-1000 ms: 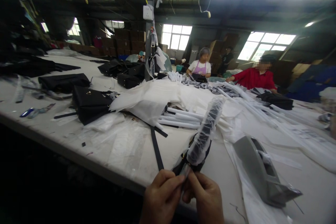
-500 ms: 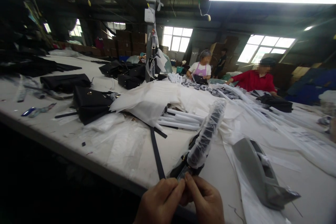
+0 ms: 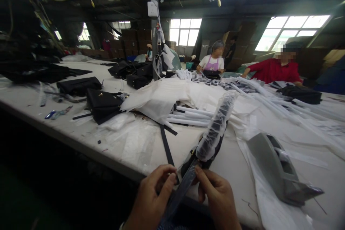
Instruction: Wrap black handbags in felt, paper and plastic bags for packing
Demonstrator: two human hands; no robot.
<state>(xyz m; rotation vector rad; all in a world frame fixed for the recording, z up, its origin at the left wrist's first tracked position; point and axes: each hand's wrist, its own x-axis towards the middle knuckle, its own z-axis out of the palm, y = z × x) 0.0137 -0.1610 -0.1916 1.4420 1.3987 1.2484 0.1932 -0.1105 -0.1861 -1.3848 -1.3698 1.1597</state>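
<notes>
A black bag lies at the table's near edge, with a thick dark piece wrapped in crinkled clear film slanting up from it. From the bag a dark, film-covered strap runs down between my hands. My right hand pinches this strap between thumb and fingers, close to the wrapped piece. Left of the strap is my left hand, fingers loosely curled and thumb apart, with nothing visible in its grasp. A narrow black strip on the table reaches down towards the left fingertips.
A grey tape dispenser stands at the right. White sheets and white-wrapped rods lie mid-table. Another black bag is at the left, near small snips. A post rises behind; two people sit across the table.
My left hand has come away from the strap and moved left and apart from the right hand. More of the strap shows below the bag. The camera view has shifted.
</notes>
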